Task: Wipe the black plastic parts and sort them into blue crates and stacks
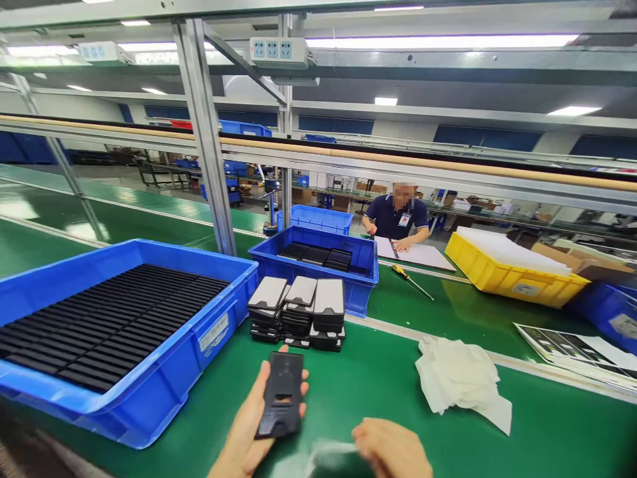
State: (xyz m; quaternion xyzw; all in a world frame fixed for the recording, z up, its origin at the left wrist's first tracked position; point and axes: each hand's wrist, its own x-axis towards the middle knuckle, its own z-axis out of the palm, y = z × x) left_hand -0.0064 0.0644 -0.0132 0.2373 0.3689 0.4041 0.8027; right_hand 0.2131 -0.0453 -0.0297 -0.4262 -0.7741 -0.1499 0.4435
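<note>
One black panel [281, 394] gripped flat in left hand [249, 431], long axis pointing away; right hand [393, 451] clutching blurred cloth [331, 455].

- A factory assembly hall
- Long green conveyor table [448, 312] under a metal frame [204, 133]
- Blue parts bins [164, 372] of black pieces, overhead power sockets [279, 52], another worker [398, 219] at a station

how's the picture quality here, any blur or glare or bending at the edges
Head view: the right hand and the pale thing it holds are motion-blurred; the black part in the left hand is sharp; ceiling lights glare off the green table; frame rails bow near the edges.
</note>
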